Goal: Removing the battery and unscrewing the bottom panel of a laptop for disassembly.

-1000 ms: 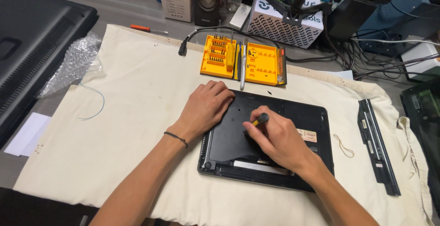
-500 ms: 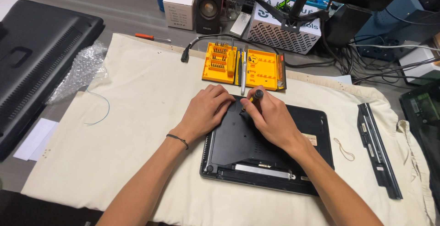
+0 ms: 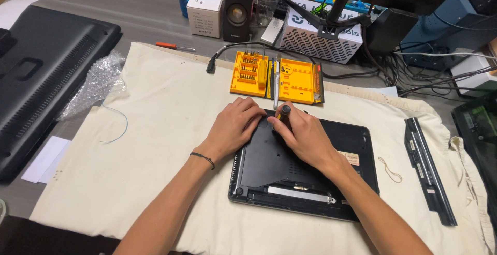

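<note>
I see a black laptop [image 3: 310,172] lying bottom-up on a cream cloth [image 3: 155,146] that covers the counter [image 3: 145,17]. Both hands rest at its far left corner. My right hand [image 3: 303,136] has its grip clenched around a small screwdriver [image 3: 284,111] with a black cap and yellow shaft, held upright with its tip down at the laptop's far edge; the tip itself is hidden by the fingers. My left hand [image 3: 235,125] lies flat, palm down, half on the cloth and half on the laptop's corner, fingers touching the case just beside the screwdriver; its grip is released and holds nothing. A thin dark band circles the left wrist.

Just beyond the hands an orange bit case [image 3: 277,76] lies opened flat in two halves. The left half holds rows of small bits in slots; the right half shows mostly bare moulded recesses. A slim metal tool lies along the hinge between them.

To the right on the cloth lies a long black strip [image 3: 429,169], well apart from the laptop.
</note>
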